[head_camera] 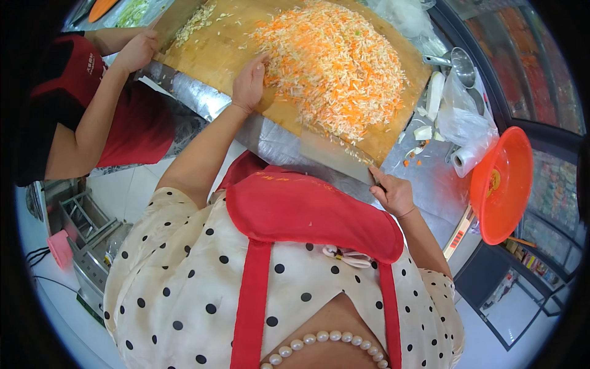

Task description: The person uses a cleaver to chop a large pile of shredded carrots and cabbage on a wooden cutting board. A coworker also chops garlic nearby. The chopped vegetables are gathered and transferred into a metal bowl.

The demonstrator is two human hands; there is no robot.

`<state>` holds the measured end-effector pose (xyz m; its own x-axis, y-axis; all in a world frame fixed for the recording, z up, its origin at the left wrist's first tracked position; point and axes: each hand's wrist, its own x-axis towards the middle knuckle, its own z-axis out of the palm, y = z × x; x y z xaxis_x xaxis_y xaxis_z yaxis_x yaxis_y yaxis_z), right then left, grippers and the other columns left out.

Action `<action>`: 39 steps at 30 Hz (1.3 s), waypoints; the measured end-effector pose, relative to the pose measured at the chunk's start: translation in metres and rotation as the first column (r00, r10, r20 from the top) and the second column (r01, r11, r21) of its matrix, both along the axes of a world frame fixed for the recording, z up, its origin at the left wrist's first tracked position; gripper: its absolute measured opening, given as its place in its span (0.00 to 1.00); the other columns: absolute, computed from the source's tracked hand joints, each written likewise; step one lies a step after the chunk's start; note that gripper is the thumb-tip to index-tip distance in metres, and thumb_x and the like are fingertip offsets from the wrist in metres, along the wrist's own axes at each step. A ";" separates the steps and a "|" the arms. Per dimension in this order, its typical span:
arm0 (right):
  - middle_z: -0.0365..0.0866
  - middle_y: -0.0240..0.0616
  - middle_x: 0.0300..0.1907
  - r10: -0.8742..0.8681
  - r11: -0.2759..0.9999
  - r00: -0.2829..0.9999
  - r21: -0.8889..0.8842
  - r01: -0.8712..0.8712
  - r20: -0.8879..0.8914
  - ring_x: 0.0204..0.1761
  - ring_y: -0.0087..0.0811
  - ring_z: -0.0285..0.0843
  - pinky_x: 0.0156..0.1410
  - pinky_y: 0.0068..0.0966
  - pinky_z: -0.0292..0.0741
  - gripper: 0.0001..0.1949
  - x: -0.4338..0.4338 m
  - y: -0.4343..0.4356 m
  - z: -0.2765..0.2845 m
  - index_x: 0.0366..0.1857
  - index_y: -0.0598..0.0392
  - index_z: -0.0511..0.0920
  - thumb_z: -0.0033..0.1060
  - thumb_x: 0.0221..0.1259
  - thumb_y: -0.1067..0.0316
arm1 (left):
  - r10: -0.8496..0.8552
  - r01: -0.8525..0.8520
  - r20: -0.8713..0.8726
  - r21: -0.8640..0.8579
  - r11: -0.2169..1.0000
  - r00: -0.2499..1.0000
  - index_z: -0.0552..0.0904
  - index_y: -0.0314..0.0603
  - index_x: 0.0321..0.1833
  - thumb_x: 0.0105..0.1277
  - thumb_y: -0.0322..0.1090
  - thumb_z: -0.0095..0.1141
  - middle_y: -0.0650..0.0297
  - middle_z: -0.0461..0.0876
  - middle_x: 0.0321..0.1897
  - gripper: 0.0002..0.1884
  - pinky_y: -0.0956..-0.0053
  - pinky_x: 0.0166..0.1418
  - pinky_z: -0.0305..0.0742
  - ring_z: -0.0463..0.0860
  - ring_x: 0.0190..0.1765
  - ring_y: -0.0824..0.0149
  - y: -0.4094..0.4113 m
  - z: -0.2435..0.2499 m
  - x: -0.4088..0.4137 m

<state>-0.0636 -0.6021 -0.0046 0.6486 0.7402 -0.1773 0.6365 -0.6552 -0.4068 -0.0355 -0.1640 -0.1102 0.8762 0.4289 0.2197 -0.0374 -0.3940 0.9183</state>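
A big heap of shredded orange and white vegetables (341,69) lies on a large wooden cutting board (216,69). My right hand (394,193) grips a wide cleaver (339,152) at its handle end; the flat blade lies along the board's near edge, with shreds along its upper side. At the heap's left edge is my left hand (250,85), its fingertips partly hidden beside the shreds and no tool seen in it. Small pale chopped pieces (196,23) lie on the board's upper left part.
At the left a co-worker's hand (138,50) holds another broad blade (175,20) over the board. On the metal table at the right are vegetable pieces (422,133), a metal ladle (462,68), plastic bags (463,110) and a red plastic basin (507,184).
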 end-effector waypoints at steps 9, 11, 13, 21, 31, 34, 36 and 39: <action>0.75 0.37 0.23 0.182 0.971 0.977 -0.180 -0.160 0.113 0.23 0.40 0.77 0.26 0.36 0.73 0.32 0.013 0.009 -0.024 0.65 0.35 0.70 0.60 0.54 0.39 | 0.012 -0.028 0.058 0.278 0.960 0.998 0.77 0.37 0.57 0.70 0.40 0.45 0.50 0.80 0.49 0.19 0.65 0.60 0.72 0.79 0.54 0.50 0.001 0.006 -0.001; 0.75 0.38 0.24 0.160 0.975 0.977 -0.179 -0.133 0.142 0.24 0.40 0.78 0.27 0.36 0.73 0.33 0.030 0.033 -0.022 0.66 0.34 0.69 0.60 0.55 0.40 | 0.005 -0.022 0.071 0.249 0.968 0.997 0.77 0.36 0.57 0.70 0.40 0.44 0.50 0.80 0.49 0.19 0.65 0.59 0.72 0.79 0.54 0.51 0.002 0.006 -0.002; 0.77 0.39 0.26 0.173 0.976 0.970 -0.164 -0.145 0.173 0.24 0.42 0.78 0.27 0.36 0.74 0.29 0.052 0.055 -0.021 0.62 0.37 0.71 0.58 0.57 0.40 | 0.020 -0.038 0.084 0.221 0.974 0.996 0.77 0.36 0.57 0.71 0.41 0.43 0.50 0.80 0.49 0.19 0.65 0.59 0.72 0.79 0.54 0.51 0.003 0.005 -0.001; 0.80 0.42 0.21 0.092 0.989 0.983 0.099 -0.109 0.157 0.25 0.39 0.81 0.27 0.34 0.75 0.17 0.125 0.130 0.010 0.41 0.44 0.79 0.56 0.63 0.43 | 0.152 -0.153 0.024 0.068 0.986 0.988 0.74 0.36 0.62 0.71 0.41 0.41 0.49 0.77 0.57 0.22 0.67 0.65 0.68 0.76 0.60 0.52 0.007 0.006 -0.005; 0.69 0.31 0.15 -0.294 0.756 0.155 -0.131 0.641 -0.943 0.12 0.22 0.62 0.17 0.22 0.61 0.23 0.201 0.167 0.021 0.36 0.49 0.70 0.51 0.66 0.37 | 0.168 -0.171 0.045 0.087 0.981 0.985 0.71 0.35 0.64 0.71 0.48 0.43 0.46 0.75 0.58 0.26 0.65 0.65 0.68 0.75 0.61 0.49 0.002 0.014 -0.005; 0.70 0.32 0.16 -0.259 0.686 -0.016 -0.195 0.701 -0.966 0.12 0.23 0.62 0.17 0.22 0.61 0.22 0.204 0.165 0.009 0.36 0.47 0.68 0.47 0.68 0.37 | 0.154 -0.158 0.051 0.073 0.985 0.987 0.71 0.35 0.64 0.71 0.49 0.43 0.45 0.75 0.57 0.27 0.64 0.65 0.68 0.75 0.60 0.48 0.002 0.011 -0.004; 0.70 0.33 0.16 -0.157 0.681 0.018 -0.095 0.726 -0.987 0.12 0.23 0.63 0.18 0.22 0.61 0.21 0.201 0.160 0.008 0.36 0.47 0.68 0.43 0.70 0.38 | 0.148 -0.153 0.065 0.089 0.984 0.987 0.71 0.34 0.63 0.71 0.49 0.43 0.45 0.75 0.57 0.27 0.64 0.64 0.68 0.75 0.60 0.47 0.002 0.011 -0.004; 0.69 0.33 0.16 -0.170 0.612 0.171 0.032 0.790 -0.970 0.12 0.23 0.62 0.20 0.22 0.62 0.23 0.187 0.151 0.033 0.35 0.50 0.69 0.36 0.73 0.39 | 0.143 -0.153 0.077 0.140 0.978 0.987 0.71 0.34 0.63 0.71 0.50 0.43 0.44 0.75 0.56 0.27 0.63 0.64 0.68 0.75 0.59 0.46 0.000 0.014 -0.004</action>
